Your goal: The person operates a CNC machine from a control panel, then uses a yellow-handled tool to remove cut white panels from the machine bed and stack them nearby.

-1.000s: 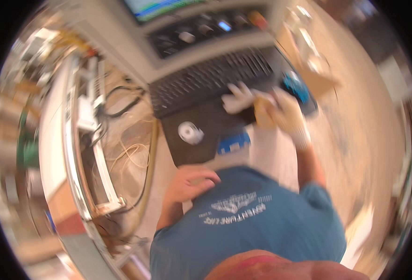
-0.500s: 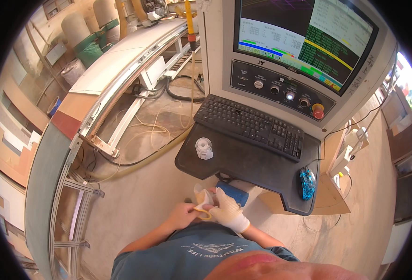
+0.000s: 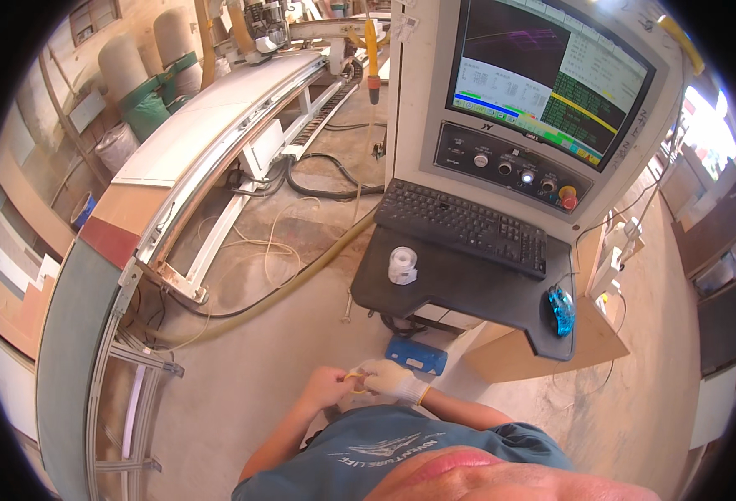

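My left hand [image 3: 326, 386] is bare, its fingers closed on the yellow-edged cuff of a loose work glove [image 3: 355, 375]. A pale knit glove with a yellow cuff covers my right hand [image 3: 391, 380]. The right fingers pinch the same loose glove from the other side, so the two hands almost meet in front of my shirt. Most of the loose glove is hidden behind the fingers. Just beyond my right hand, below the console shelf, lies a blue box-like object [image 3: 416, 356].
On the black console shelf [image 3: 376, 288] are a keyboard [image 3: 464, 225], a roll of white labels [image 3: 402, 265] and a lit mouse [image 3: 561, 311]. Above them are a control panel with a red knob [image 3: 567, 198] and a screen [image 3: 543, 83]. A long machine bed [image 3: 176, 146] runs along the left; hoses [image 3: 301, 280] cross the floor.
My hands have come closer together, and the loose glove, spread out between them before, is now mostly covered by the fingers. The view has shifted, so the console sits farther off.
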